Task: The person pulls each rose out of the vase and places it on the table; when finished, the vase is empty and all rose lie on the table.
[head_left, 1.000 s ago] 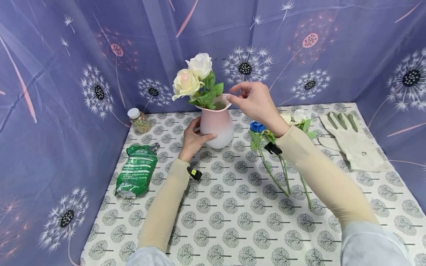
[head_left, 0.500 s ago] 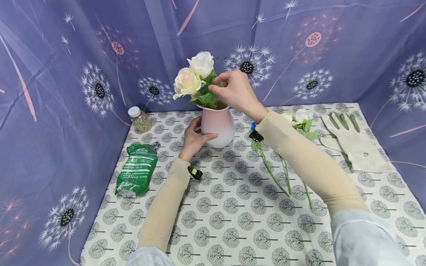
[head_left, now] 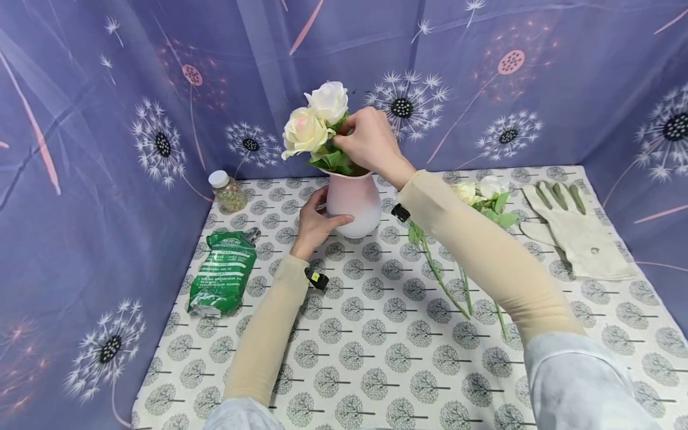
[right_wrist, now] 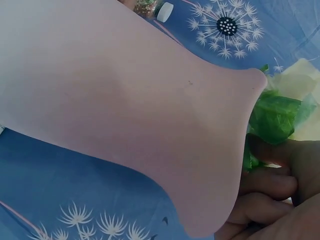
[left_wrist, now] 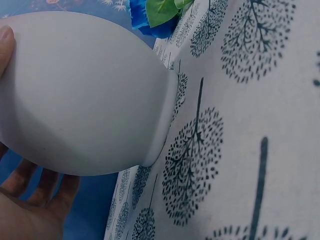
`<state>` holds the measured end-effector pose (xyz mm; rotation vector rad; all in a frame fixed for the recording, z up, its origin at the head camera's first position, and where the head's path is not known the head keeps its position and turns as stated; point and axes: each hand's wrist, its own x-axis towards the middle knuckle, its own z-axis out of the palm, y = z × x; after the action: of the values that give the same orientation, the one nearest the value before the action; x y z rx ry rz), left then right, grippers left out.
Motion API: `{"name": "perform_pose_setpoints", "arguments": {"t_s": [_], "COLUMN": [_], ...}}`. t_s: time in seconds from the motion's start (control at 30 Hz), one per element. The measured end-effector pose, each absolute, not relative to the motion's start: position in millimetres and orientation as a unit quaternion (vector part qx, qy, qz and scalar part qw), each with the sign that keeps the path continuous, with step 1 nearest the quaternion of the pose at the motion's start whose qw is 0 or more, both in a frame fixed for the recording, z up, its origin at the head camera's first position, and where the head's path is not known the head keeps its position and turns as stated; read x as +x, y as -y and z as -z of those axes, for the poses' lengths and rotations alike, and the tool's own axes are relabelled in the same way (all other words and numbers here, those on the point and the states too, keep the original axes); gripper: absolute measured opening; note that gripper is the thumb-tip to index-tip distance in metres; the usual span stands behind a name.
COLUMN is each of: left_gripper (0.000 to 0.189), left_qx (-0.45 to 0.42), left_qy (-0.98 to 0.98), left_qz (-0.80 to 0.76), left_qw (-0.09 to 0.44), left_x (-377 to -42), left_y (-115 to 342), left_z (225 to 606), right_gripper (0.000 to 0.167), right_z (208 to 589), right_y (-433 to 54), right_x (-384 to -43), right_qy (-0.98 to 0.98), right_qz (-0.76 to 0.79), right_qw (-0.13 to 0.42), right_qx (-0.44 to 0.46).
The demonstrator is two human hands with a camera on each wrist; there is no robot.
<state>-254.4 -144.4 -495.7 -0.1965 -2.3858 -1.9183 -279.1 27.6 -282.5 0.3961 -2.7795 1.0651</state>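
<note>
A pink-and-white vase (head_left: 353, 206) stands on the patterned cloth, holding a cream rose (head_left: 304, 132) and a white rose (head_left: 328, 102) that lean left. My left hand (head_left: 314, 224) grips the vase low on its left side, thumb in front; in the left wrist view its fingers (left_wrist: 42, 187) curve under the round body. Above the vase mouth, my right hand (head_left: 369, 137) pinches at the rose stem just below the blooms, its fingertips partly hidden by leaves. In the right wrist view its curled fingers (right_wrist: 265, 185) lie by the rim beside green leaves (right_wrist: 275, 117).
Several loose roses (head_left: 478, 191) lie right of the vase, partly behind my right forearm; a blue flower (left_wrist: 155, 17) shows in the left wrist view. Work gloves (head_left: 577, 230) lie at far right. A green bag (head_left: 224, 272) and a lidded jar (head_left: 228, 192) are at left.
My right hand has moved left from the vase's right rim to the rose stems, and its fingers have closed there. The left hand stays on the vase.
</note>
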Motion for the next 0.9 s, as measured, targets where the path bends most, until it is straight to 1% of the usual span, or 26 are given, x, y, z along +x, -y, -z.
{"name": "perform_pose_setpoints", "arguments": {"t_s": [0.17,0.43,0.67,0.9], "left_gripper": [0.096,0.097,0.096,0.095], "left_qx": [-0.065,-0.056,-0.061,-0.066], "left_qy": [0.776,0.778,0.778,0.778], "left_qz": [0.627,0.626,0.625,0.624], "left_qw": [0.033,0.023,0.029,0.037], "left_x": [-253.6,-253.9,-253.8,-254.5], "left_y": [143.4,143.3,144.2,145.7], "left_z": [495.2,492.7,492.5,494.1], "right_gripper": [0.022,0.022,0.021,0.023], "right_z": [282.3,283.8,282.9,280.7], "right_y": [-25.7,-27.1,-30.6,-34.8], "right_x": [-280.1,-280.7,-281.5,-283.8], "right_qy": [0.932,0.928,0.919,0.912], "right_qz": [-0.336,-0.346,-0.356,-0.372], "right_qw": [0.061,0.063,0.094,0.102], "right_qx": [0.120,0.126,0.141,0.141]}}
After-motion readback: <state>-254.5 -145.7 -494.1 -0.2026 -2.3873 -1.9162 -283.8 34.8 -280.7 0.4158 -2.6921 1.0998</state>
